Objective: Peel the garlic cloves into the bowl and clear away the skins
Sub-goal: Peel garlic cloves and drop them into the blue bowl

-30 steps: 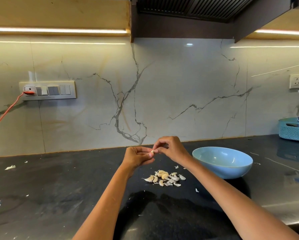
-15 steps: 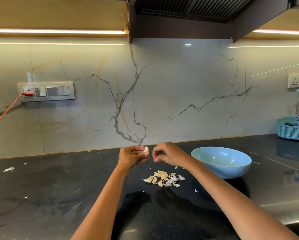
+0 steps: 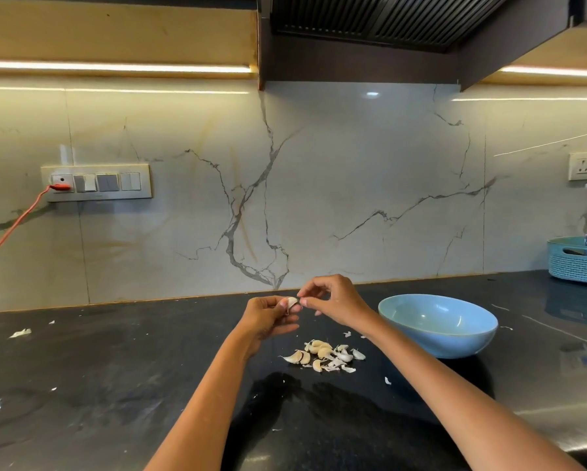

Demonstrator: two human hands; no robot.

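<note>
Both hands [image 3: 298, 309] on garlic clove [image 3: 292, 302]

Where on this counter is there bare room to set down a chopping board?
The widest bare patch lies left of the left hand, between it and the skin scrap. It is crowded around the garlic pile and blue bowl; the basket takes the far right corner.

Two bare forearms, left hand [image 3: 268, 317], right hand [image 3: 336, 299], no sleeves

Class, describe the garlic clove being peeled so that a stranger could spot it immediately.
Start at the blue bowl on the black counter, then look left to the two raised hands. The garlic clove sits pinched in the left hand; unlike the pile of cloves below, it is off the counter.
</note>
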